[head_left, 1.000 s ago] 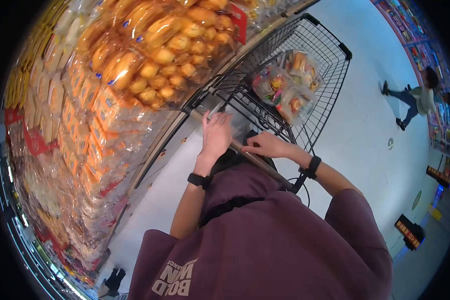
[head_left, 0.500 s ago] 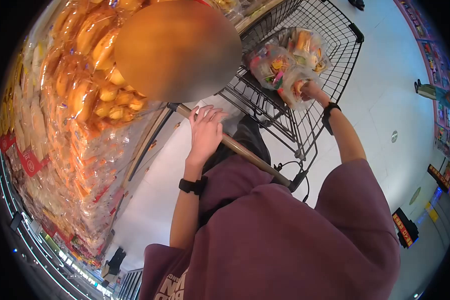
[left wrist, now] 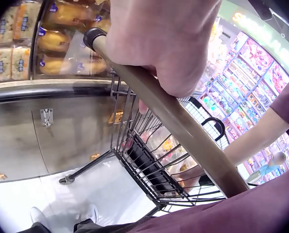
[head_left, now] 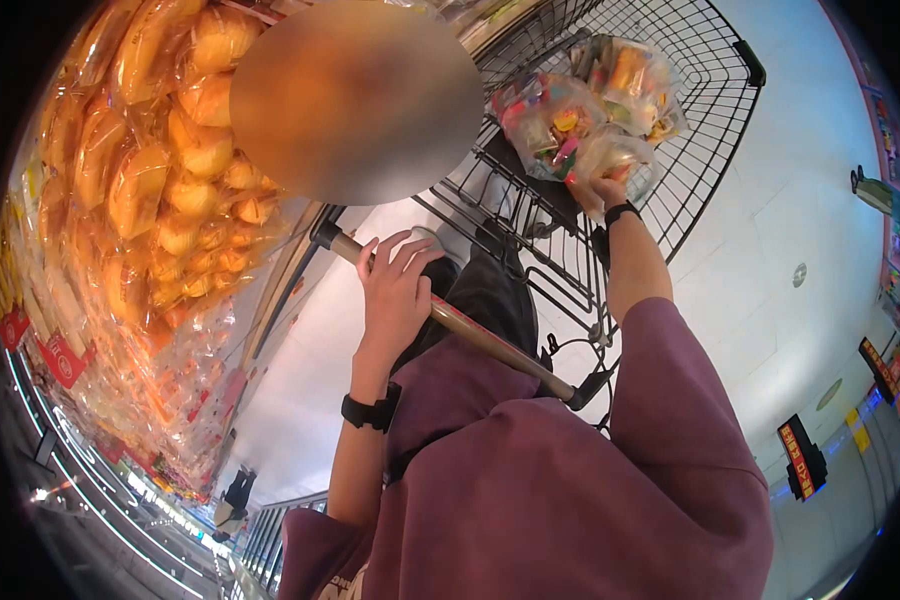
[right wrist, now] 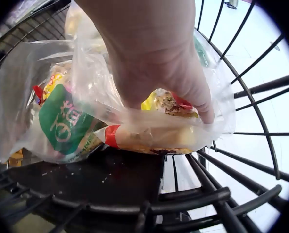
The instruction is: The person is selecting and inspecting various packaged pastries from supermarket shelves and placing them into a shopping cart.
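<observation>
My left hand [head_left: 395, 300] rests across the shopping cart's brown handle [head_left: 490, 345], fingers spread loosely beyond the bar. The left wrist view has its palm on the same bar, close to the black end cap. My right hand [right wrist: 149, 63] reaches down into the cart [head_left: 740, 130] at a clear plastic bag [head_left: 630, 165]. Around its fingers are a wrapped snack with yellow and red print [right wrist: 171, 103] and a long pale package with a red end [right wrist: 149, 137]. Plastic film and the hand itself hide the fingertips; whether they grip anything, I cannot tell.
Two more filled clear bags [head_left: 560, 125] lie beside that one in the cart. Bagged bread [head_left: 185, 180] is stacked high on the left, above a wooden shelf base [left wrist: 81, 131]. Across the floor [head_left: 760, 290] to the right, a person [head_left: 875, 190] is near colourful shelves.
My right hand has left its place by the handle and reached forward to the bag in the cart. The left hand stays on the handle, and a blurred patch now covers part of the bread.
</observation>
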### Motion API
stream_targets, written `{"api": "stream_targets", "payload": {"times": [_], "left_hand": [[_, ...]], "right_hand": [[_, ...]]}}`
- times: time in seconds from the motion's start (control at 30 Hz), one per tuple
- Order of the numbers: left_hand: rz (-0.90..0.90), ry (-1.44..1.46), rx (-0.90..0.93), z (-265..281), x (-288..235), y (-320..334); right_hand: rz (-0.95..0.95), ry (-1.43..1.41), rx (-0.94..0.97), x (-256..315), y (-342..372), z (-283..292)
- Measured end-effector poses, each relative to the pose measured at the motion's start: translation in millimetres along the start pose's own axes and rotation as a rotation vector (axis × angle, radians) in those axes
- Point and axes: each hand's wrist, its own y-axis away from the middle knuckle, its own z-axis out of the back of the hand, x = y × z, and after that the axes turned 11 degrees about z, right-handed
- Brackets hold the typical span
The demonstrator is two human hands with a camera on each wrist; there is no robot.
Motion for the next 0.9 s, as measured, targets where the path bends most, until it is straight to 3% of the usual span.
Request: {"api": "stream_targets", "payload": {"times": [0.1, 0.13, 0.2, 0.23, 0.27, 0.3, 0.33, 0.37, 0.4, 0.43, 0.5, 0.53, 0.63, 0.67, 0.7, 0.77, 0.8, 0.87, 0.9], "left_hand": [[0.025, 0.006, 0.008, -1, -1, 1], [0.038, 0.005, 0.007, -1, -1, 0], [0.048, 0.0, 0.006, -2, 1, 0], [0.06, 0.005, 0.006, -3, 1, 0], [0.072, 0.012, 0.007, -3, 1, 1], [0.072, 0.018, 0.0, -3, 2, 2], [0.069, 0.031, -0.004, -4, 3, 2], [0.073, 0.034, -0.002, -6, 5, 3], [0.069, 0.037, -0.008, -7, 5, 2], [0.066, 0.04, -0.014, -7, 5, 3], [0.048, 0.067, -0.051, -8, 5, 4], [0.048, 0.078, -0.056, -8, 5, 5], [0.032, 0.117, -0.078, -11, 8, 5], [0.032, 0.116, -0.068, -11, 8, 6], [0.031, 0.114, -0.063, -12, 7, 6], [0.015, 0.112, -0.055, -7, 7, 7], [0.006, 0.101, -0.065, -6, 7, 7], [-0.012, 0.082, -0.08, -9, 8, 9], [0.003, 0.119, -0.062, -11, 8, 9]], "right_hand": [[-0.045, -0.603, 0.108, -49, -28, -8], [0.022, -0.756, 0.146, -38, -15, 2], [-0.05, -0.888, 0.167, -77, -43, -20], [-0.128, -1.009, 0.151, -63, -25, -17], [-0.205, -1.365, 0.368, -67, -21, -12], [-0.184, -1.368, 0.377, -76, -32, -27], [-0.236, -1.267, 0.371, -51, -15, -7], [-0.076, -1.109, 0.231, -29, 9, 9], [0.368, -0.733, 0.348, -38, 8, 17], [0.791, -0.381, 0.293, -55, 1, 23], [0.516, -0.163, 0.274, -25, 17, 49], [0.461, -0.369, 0.346, -29, 11, 51], [0.437, -0.048, 0.359, -26, 6, 64], [0.526, 0.015, 0.284, -25, 6, 60], [0.481, 0.206, 0.224, -34, 2, 52], [0.443, 0.096, 0.249, -2, 17, 68], [0.693, 0.021, 0.17, -38, -9, 54], [0.421, 0.105, 0.182, 5, 15, 73], [0.422, 0.055, 0.193, 11, 22, 77]]}}
